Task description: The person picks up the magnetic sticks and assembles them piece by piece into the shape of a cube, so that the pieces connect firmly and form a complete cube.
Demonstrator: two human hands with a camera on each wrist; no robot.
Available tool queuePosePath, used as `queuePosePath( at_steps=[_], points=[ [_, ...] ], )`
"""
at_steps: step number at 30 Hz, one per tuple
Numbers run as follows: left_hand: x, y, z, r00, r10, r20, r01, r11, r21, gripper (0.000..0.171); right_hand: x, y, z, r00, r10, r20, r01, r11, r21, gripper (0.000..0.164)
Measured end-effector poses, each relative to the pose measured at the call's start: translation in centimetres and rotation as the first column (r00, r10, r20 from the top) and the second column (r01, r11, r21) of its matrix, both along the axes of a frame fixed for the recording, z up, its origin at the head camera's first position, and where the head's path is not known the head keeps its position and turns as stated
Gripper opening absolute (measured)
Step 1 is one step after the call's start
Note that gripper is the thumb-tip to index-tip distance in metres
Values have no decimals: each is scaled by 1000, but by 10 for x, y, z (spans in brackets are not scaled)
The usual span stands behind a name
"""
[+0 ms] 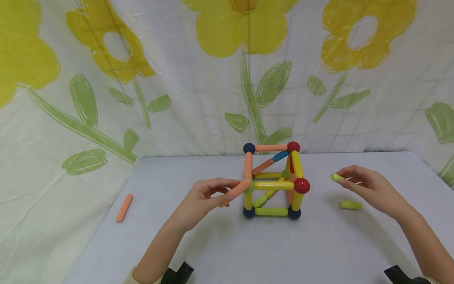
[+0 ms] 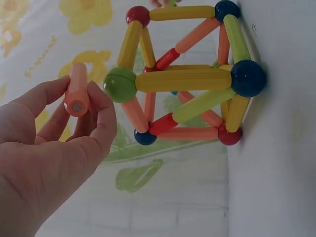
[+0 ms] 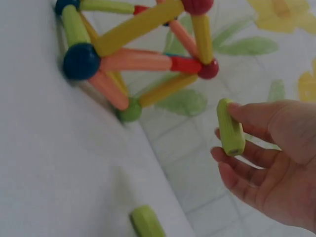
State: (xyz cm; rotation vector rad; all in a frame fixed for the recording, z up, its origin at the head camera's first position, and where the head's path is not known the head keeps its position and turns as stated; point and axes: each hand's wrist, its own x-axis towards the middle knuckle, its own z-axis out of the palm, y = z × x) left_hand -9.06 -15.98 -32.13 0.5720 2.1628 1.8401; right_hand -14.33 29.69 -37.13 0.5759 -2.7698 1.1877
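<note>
A cube frame of magnetic rods and balls stands on the white table, with yellow, orange, green, red and blue parts. My left hand pinches an orange magnetic rod between thumb and fingers. In the head view this rod overlaps the green ball at the frame's near top left corner; the left wrist view shows a gap between them. Off to the frame's right, my right hand holds a short lime-green rod above the table, with a magnet at its end. Below it lies another lime-green rod.
A loose orange rod lies toward the table's left edge. Behind the table hangs a white cloth with yellow flowers and green leaves, close to the table's back edge.
</note>
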Motion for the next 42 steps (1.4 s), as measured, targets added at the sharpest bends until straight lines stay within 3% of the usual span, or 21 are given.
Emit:
queuePosePath(
  at_steps=[6, 11, 18, 29, 42],
  points=[
    [4, 7, -1, 998, -52, 28, 53, 998, -28, 34, 22, -35, 24, 995, 30, -91, -37, 996, -75, 23],
    [5, 14, -3, 996, -87, 35, 89, 995, -48, 32, 42, -57, 40, 995, 59, -79, -66, 993, -97, 23],
    [8, 24, -8, 989, -140, 52, 143, 987, -70, 32, 59, -81, 52, 975, 169, -143, -187, 975, -124, 31],
    [13, 27, -8, 987, -157, 27, 159, 984, -81, 30, 60, -112, 52, 926, 332, -181, -361, 918, -163, 37],
    [15, 35, -17, 977, -211, 28, 212, 977, -33, 29, 63, -123, 43, 902, 400, -166, -426, 889, -172, 33]
  ],
)
